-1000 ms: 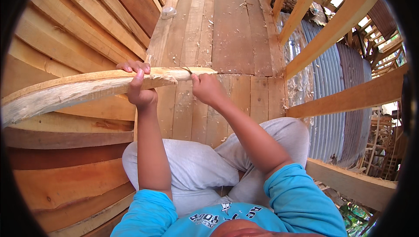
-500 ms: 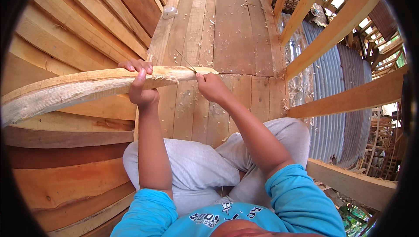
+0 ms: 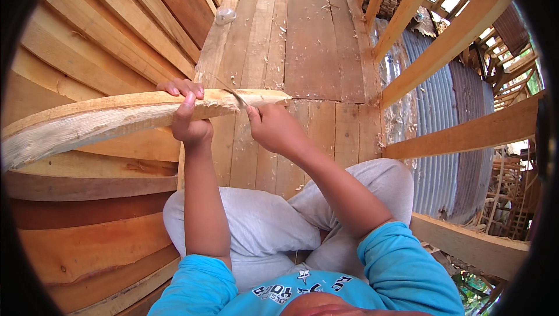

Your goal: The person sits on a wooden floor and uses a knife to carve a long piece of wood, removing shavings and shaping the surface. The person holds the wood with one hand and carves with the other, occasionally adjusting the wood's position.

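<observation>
1. Wooden beam (image 3: 110,117) pinched between thumb and fingers, the left hand (image 3: 189,112) reaches straight ahead; the right hand (image 3: 278,129), angled inward, curls closed round a thin blade (image 3: 237,97).
2. Pale and rough-sided, the beam runs from the far left to over the floor (image 3: 311,42), its end tapering.
3. Compared with half a second ago, the blade is nearer the left hand.

The shirt (image 3: 247,302) I observe is bright blue, in creased cloth. Left sleeve (image 3: 201,281) and right sleeve (image 3: 402,263): same blue, gathered in folds, ending near the elbow. Chest print (image 3: 303,276): dark and white lettering, plus a small white figure, dark-outlined. Trousers (image 3: 256,217): light grey, soft, wrinkled fabric. Left hand (image 3: 189,112) and right hand (image 3: 276,129): bare
</observation>
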A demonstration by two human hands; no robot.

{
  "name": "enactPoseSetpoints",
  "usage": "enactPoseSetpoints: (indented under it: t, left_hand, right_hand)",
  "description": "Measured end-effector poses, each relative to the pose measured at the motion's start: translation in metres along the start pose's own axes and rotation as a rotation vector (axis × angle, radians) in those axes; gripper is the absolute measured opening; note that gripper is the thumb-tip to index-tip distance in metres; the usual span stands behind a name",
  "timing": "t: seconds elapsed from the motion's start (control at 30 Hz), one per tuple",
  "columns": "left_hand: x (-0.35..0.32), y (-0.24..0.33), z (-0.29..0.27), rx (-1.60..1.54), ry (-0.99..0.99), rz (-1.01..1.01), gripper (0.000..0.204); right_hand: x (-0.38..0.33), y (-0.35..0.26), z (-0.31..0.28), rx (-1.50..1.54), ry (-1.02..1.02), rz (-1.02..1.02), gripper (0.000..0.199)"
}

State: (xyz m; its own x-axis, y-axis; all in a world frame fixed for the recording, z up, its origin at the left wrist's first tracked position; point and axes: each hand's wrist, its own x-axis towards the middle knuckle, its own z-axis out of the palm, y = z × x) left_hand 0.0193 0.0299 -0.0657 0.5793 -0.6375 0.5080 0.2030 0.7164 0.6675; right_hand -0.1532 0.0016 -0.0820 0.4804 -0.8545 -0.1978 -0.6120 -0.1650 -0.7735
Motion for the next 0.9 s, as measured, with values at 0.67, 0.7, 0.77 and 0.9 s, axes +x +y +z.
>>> enactPoseSetpoints:
  t: [0.67, 0.7, 0.77, 0.9]
  left_hand:
    - [0.002, -0.002, 0.006, 0.018, 0.021, 0.003, 0.032]
    - [0.002, -0.001, 0.004, 0.023, 0.017, 0.004, 0.032]
    - [0.001, 0.0, -0.001, 0.031, 0.011, 0.003, 0.032]
    - [0.001, 0.0, 0.007, 0.033, 0.035, -0.007, 0.031]
  right_hand:
    - [0.027, 0.044, 0.006, -0.041, 0.021, 0.128, 0.051]
    - [0.021, 0.033, 0.004, -0.073, 0.022, 0.119, 0.051]
    - [0.004, 0.002, 0.0, -0.059, 0.003, 0.057, 0.051]
    - [0.013, 0.017, 0.013, -0.013, 0.119, -0.017, 0.048]
